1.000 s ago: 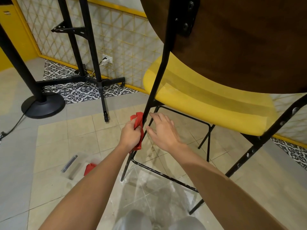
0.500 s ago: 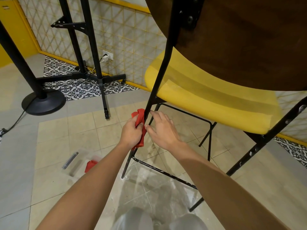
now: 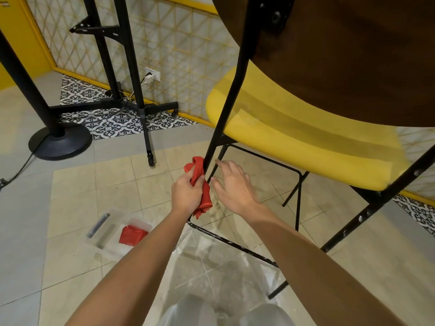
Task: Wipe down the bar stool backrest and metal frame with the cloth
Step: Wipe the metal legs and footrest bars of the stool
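Note:
The bar stool stands close in front of me: a dark brown wooden backrest [image 3: 341, 62] at the top right, a yellow seat [image 3: 294, 137] below it, and a black metal frame [image 3: 230, 90]. My left hand [image 3: 186, 196] grips a red cloth [image 3: 200, 182] wrapped against the stool's left rear leg, just under the seat. My right hand [image 3: 233, 187] hovers beside the same leg with relaxed fingers, holding nothing.
A clear plastic tray [image 3: 113, 231] on the tiled floor holds a second red cloth [image 3: 131, 235] and a dark tool. A round black table base [image 3: 60, 142] and a black stand [image 3: 141, 109] are to the left. A patterned wall with a socket [image 3: 153, 75] runs behind.
My left hand with the cloth has slid a little up the leg toward the seat. My right hand has stayed beside the leg.

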`<state>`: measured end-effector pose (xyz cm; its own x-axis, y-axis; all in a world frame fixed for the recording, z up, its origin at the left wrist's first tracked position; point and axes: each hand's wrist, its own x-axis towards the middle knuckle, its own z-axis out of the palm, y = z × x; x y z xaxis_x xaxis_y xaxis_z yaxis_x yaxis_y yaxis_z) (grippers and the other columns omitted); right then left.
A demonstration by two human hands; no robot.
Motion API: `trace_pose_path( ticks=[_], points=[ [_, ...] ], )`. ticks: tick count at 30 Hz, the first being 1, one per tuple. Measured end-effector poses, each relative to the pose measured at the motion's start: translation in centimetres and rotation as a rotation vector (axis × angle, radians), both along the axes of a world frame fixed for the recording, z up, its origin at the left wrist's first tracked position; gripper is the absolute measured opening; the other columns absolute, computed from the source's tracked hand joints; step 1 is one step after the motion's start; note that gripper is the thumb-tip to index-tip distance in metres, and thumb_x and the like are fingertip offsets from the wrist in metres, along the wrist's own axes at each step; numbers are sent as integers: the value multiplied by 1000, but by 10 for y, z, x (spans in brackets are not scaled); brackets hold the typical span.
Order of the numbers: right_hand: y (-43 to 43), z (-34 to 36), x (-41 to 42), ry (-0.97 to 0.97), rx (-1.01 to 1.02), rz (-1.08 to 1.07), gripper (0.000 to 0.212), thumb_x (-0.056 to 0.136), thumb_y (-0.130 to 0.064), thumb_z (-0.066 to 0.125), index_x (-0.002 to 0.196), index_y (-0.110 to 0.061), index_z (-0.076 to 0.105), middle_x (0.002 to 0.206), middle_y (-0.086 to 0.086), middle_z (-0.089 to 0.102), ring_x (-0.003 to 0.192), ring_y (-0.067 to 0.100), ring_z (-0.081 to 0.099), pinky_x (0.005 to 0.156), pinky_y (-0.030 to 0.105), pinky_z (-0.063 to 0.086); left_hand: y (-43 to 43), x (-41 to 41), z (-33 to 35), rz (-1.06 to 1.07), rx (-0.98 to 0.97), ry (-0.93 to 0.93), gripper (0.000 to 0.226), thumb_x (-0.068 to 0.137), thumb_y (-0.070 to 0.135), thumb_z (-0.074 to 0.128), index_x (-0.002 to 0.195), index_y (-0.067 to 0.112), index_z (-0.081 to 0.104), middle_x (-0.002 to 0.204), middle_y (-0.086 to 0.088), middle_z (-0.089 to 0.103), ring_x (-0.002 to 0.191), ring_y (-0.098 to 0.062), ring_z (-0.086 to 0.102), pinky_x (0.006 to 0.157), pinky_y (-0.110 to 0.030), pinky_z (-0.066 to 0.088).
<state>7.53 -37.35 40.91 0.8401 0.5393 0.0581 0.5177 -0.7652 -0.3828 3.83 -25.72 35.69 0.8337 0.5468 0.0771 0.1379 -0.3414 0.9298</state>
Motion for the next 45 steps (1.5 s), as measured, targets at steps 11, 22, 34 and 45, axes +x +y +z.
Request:
trace_pose_path(
  ticks=[11, 22, 34, 45],
  points=[
    [4, -14, 4, 34, 18, 13, 50, 97, -31, 40, 144, -16, 31, 144, 2, 37, 134, 19, 31, 108, 39, 24, 2, -2, -2, -29, -76, -35, 26, 98, 17, 45, 120, 19, 59, 87, 7, 56, 76, -3, 54, 64, -11, 39],
    [5, -29, 4, 63, -3, 24, 49, 98, -30, 41, 144, -15, 32, 144, 2, 36, 135, 17, 28, 110, 38, 22, 18, 1, -26, -200, -115, 289, 24, 100, 13, 32, 100, 17, 55, 72, 2, 53, 65, -14, 50, 55, -19, 35],
    [7, -41, 3, 82, -4, 37, 49, 97, -30, 42, 143, -16, 32, 143, 2, 37, 134, 17, 29, 110, 36, 22, 6, 2, -37, -47, -94, 213, 29, 100, 16, 36, 117, 17, 59, 96, -8, 61, 79, -20, 58, 64, -23, 42],
    [4, -42, -10, 209, 36, -1, 50, 97, -32, 42, 144, -15, 32, 145, 2, 37, 137, 18, 28, 112, 39, 25, 11, -22, -19, 74, -193, 133, 26, 87, 18, 61, 111, 23, 50, 110, -5, 54, 92, -22, 61, 82, -37, 54]
  ],
)
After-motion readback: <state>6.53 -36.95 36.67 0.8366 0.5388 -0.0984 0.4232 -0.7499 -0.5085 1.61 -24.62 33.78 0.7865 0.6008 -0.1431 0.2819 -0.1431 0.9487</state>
